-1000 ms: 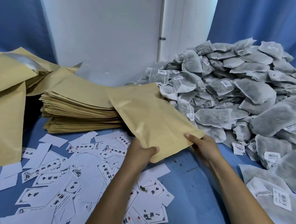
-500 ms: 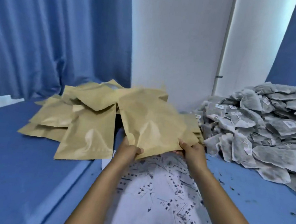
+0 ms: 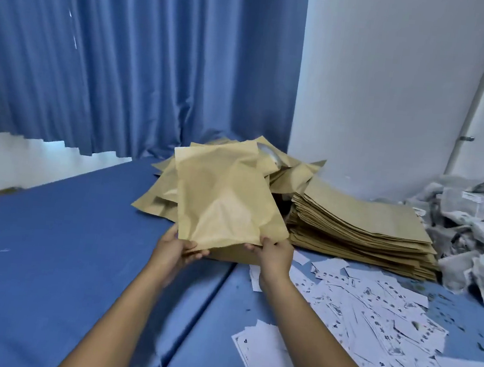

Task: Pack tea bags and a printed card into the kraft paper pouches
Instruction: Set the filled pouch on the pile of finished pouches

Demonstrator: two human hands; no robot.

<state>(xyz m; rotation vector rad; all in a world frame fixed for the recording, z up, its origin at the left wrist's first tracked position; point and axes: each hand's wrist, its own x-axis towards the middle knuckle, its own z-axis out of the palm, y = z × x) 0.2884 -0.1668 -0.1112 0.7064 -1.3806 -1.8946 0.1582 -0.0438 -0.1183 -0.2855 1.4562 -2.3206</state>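
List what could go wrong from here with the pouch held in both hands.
1. The left hand and right hand pinch only the near edge of the bulging kraft pouch; it could sag or slip out.
2. It hangs over the loose heap of pouches; set down there, it may slide off.
3. The printed cards lie scattered close by; a forearm sweep could push some off the blue surface.

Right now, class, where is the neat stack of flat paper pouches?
In the head view, the neat stack sits right of centre against the white wall, between the loose pouches on its left and the tea bags on its right.
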